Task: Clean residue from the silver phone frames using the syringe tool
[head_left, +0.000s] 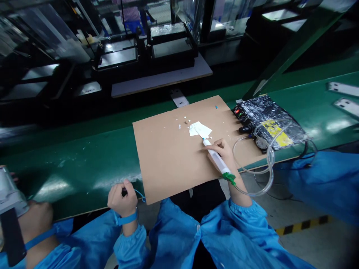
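My right hand [223, 153] is wrapped around a glue dispensing syringe [217, 158] with a white barrel. A green cap [229, 176] joins its rear end to a clear air hose [271, 164]. The syringe lies tilted, its tip against or just over white paper pieces [199, 129] on a brown cardboard sheet [168, 157]. My left hand [122, 198] is curled closed near the bench edge, left of the cardboard. A dark spot shows between its thumb and fingers, too unclear to name. A blue wrist strap [128, 219] circles that wrist.
A stained black dispenser controller [272, 119] with knobs and a gauge stands at the right. Small white crumbs lie on the cardboard. Pale metal plates [346, 98] rest on the green bench [112, 153]. A co-worker's hand [36, 220] holds a device at far left.
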### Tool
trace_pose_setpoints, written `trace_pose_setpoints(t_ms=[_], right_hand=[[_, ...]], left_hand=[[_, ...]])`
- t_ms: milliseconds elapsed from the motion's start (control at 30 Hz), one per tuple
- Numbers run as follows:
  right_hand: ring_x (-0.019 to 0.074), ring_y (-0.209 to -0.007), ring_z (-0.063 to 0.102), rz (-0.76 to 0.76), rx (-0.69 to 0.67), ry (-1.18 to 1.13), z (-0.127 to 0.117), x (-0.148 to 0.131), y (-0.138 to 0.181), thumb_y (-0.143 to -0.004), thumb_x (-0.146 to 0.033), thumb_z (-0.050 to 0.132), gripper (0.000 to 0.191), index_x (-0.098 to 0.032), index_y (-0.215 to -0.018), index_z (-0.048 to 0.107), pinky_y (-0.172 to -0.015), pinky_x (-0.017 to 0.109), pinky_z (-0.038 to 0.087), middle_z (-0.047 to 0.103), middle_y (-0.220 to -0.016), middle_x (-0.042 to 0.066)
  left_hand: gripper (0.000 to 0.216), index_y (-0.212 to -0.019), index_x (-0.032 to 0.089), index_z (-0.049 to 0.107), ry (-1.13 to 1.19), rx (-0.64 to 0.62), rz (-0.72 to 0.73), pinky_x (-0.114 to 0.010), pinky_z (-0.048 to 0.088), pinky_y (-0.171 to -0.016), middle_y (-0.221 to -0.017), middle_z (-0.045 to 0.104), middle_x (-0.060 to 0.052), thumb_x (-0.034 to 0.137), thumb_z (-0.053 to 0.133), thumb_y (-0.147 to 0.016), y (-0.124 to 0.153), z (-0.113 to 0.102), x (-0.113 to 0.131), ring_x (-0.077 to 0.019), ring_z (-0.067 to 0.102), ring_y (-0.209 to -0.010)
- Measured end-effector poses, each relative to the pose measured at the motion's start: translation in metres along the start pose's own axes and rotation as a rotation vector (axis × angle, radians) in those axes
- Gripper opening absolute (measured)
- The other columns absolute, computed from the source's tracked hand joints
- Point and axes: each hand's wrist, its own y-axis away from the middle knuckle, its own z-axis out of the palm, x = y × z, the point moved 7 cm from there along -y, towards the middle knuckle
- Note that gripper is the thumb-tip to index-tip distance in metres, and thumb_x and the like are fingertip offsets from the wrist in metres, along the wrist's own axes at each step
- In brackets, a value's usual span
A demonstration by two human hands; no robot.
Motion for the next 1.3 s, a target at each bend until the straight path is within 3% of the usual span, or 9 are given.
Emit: trace_pose_setpoints(t_ms=[167, 400, 567, 833, 967, 1200, 1300], right_hand=[[0.0226, -0.089, 0.061, 0.007, 0.011, 0.027, 0.000, 0.000, 0.001, -0.107, -0.034, 0.078, 0.018, -0.029, -0.103, 0.095, -0.082, 0.039, 0.055, 0.056, -0.100, 0.005], [0.0214, -0.083, 0.062, -0.101, 0.048, 0.044, -0.002, -0.004, 0.000, -0.108, -0.037, 0.076, 0.020, -0.030, -0.102, 0.094, -0.075, 0.038, 0.053, 0.058, -0.095, 0.004], [0.0218, -0.082, 0.065, -0.034, 0.100, 0.079, -0.005, -0.005, 0.002, -0.102, -0.035, 0.079, 0.014, -0.028, -0.102, 0.091, -0.075, 0.038, 0.056, 0.064, -0.096, 0.004], [0.0199, -0.076, 0.066, 0.188, 0.440, 0.018, -0.021, -0.003, 0.010, -0.094, -0.052, 0.087, 0.033, -0.023, -0.108, 0.079, -0.073, 0.036, 0.059, 0.076, -0.091, 0.002], [0.0218, -0.080, 0.072, 0.251, 0.573, -0.030, -0.029, -0.001, 0.014, -0.091, -0.059, 0.091, 0.041, -0.023, -0.099, 0.075, -0.073, 0.036, 0.062, 0.078, -0.091, 0.005], [0.0205, -0.070, 0.067, 0.316, 0.539, -0.061, -0.026, 0.001, 0.013, -0.086, -0.075, 0.095, 0.058, -0.022, -0.095, 0.073, -0.063, 0.035, 0.055, 0.075, -0.083, 0.004], [0.0224, -0.073, 0.070, 0.335, 0.540, -0.034, -0.029, 0.009, 0.016, -0.081, -0.077, 0.096, 0.060, -0.022, -0.097, 0.076, -0.066, 0.037, 0.054, 0.079, -0.087, 0.007]], left_hand=[[0.047, -0.071, 0.029, 0.054, 0.008, 0.009, 0.019, -0.037, 0.040, -0.070, -0.065, 0.060, -0.001, 0.031, 0.066, -0.117, 0.000, -0.001, 0.001, -0.0234, 0.056, -0.064], [0.047, -0.071, 0.030, 0.054, 0.007, -0.002, -0.017, -0.037, 0.042, -0.070, -0.064, 0.060, -0.002, 0.033, 0.066, -0.116, 0.000, 0.000, -0.002, -0.0241, 0.056, -0.065], [0.048, -0.071, 0.030, 0.054, 0.011, -0.002, -0.017, -0.037, 0.041, -0.070, -0.064, 0.061, -0.002, 0.034, 0.066, -0.117, 0.001, 0.000, -0.001, -0.0242, 0.056, -0.065], [0.046, -0.071, 0.030, 0.054, 0.009, 0.000, 0.001, -0.037, 0.040, -0.069, -0.065, 0.060, -0.001, 0.030, 0.067, -0.116, 0.002, -0.001, -0.002, -0.0242, 0.055, -0.065], [0.047, -0.071, 0.029, 0.054, 0.014, 0.007, 0.010, -0.037, 0.040, -0.069, -0.065, 0.059, -0.001, 0.031, 0.068, -0.116, 0.002, 0.000, -0.002, -0.0238, 0.055, -0.065], [0.049, -0.070, 0.030, 0.051, -0.007, -0.021, -0.047, -0.038, 0.042, -0.070, -0.064, 0.059, -0.002, 0.035, 0.063, -0.117, 0.001, 0.001, -0.002, -0.0237, 0.056, -0.065], [0.050, -0.069, 0.031, 0.047, -0.005, -0.056, -0.089, -0.041, 0.043, -0.070, -0.065, 0.058, -0.003, 0.035, 0.060, -0.117, 0.000, 0.003, 0.001, -0.0251, 0.057, -0.065]])
